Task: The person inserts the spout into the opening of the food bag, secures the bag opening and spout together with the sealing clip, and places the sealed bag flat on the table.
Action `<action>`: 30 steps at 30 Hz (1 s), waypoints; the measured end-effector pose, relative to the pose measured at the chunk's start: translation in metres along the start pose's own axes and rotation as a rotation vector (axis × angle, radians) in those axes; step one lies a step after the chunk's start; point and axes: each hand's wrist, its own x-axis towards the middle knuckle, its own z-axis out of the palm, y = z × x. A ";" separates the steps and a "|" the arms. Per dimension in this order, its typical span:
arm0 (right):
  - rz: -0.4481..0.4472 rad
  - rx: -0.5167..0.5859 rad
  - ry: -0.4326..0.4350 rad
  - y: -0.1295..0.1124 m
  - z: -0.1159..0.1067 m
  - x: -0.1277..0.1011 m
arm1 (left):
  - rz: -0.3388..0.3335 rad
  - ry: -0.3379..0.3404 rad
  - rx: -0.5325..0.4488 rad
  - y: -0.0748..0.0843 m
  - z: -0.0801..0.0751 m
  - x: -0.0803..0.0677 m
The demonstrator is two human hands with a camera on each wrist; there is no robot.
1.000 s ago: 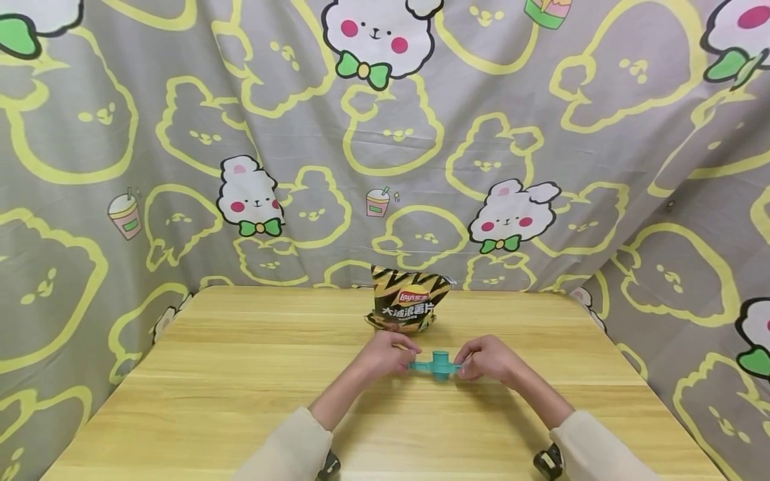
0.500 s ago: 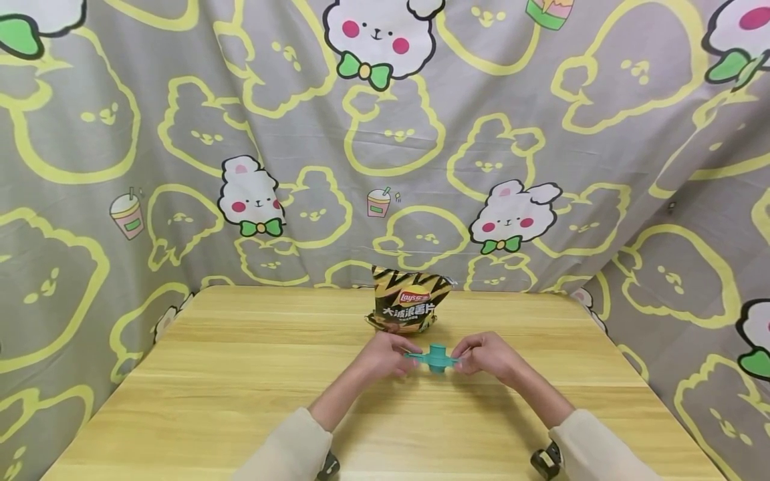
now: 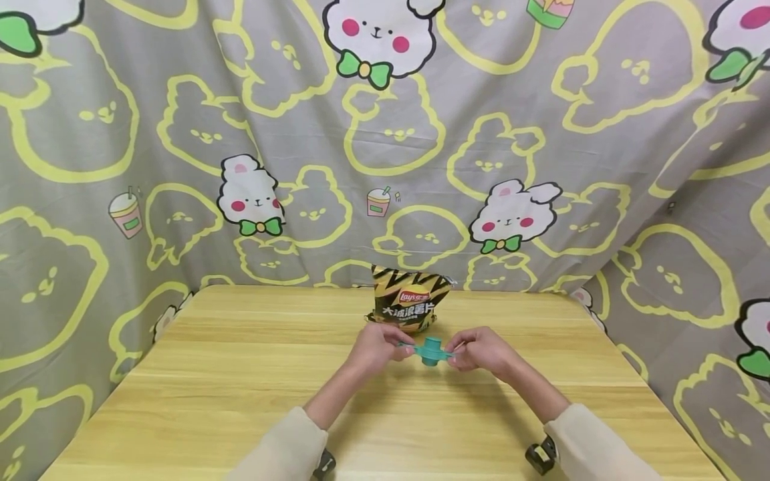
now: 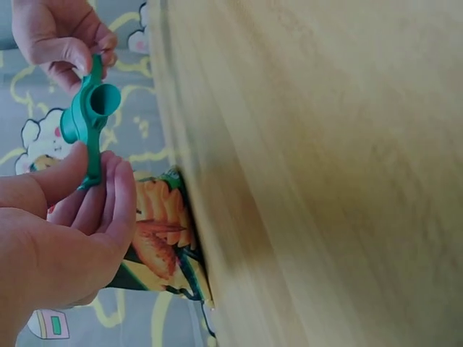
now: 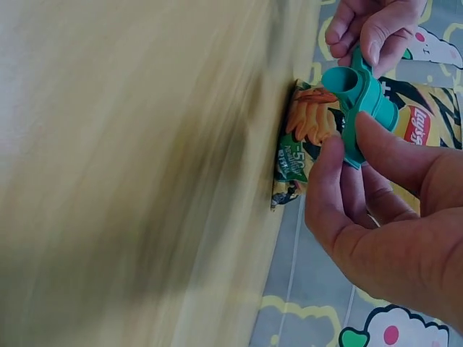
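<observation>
Two hands pinch one small teal plastic clip with round spout (image 3: 430, 351): left hand (image 3: 375, 349) on its left end, right hand (image 3: 481, 351) on its right, lifted above mid wooden tabletop (image 3: 210, 374). Black-yellow chip bag (image 3: 409, 297) stands near far edge, just behind.

A chip bag (image 3: 408, 306) stands upright near the far edge of my wooden counter (image 3: 210, 374), about midway along it. Behind and to both sides hangs a grey curtain (image 3: 180, 133) printed with bunnies.
</observation>
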 end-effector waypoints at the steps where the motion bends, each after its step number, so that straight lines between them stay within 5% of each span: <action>1: -0.001 0.000 -0.010 -0.001 0.000 0.001 | 0.009 0.007 -0.005 0.001 -0.001 0.000; 9: -0.003 -0.110 -0.018 -0.010 0.002 0.004 | 0.044 0.022 -0.001 0.005 -0.006 0.001; 30: -0.056 -0.149 0.067 -0.029 0.022 0.015 | 0.089 0.026 0.088 0.009 -0.010 -0.001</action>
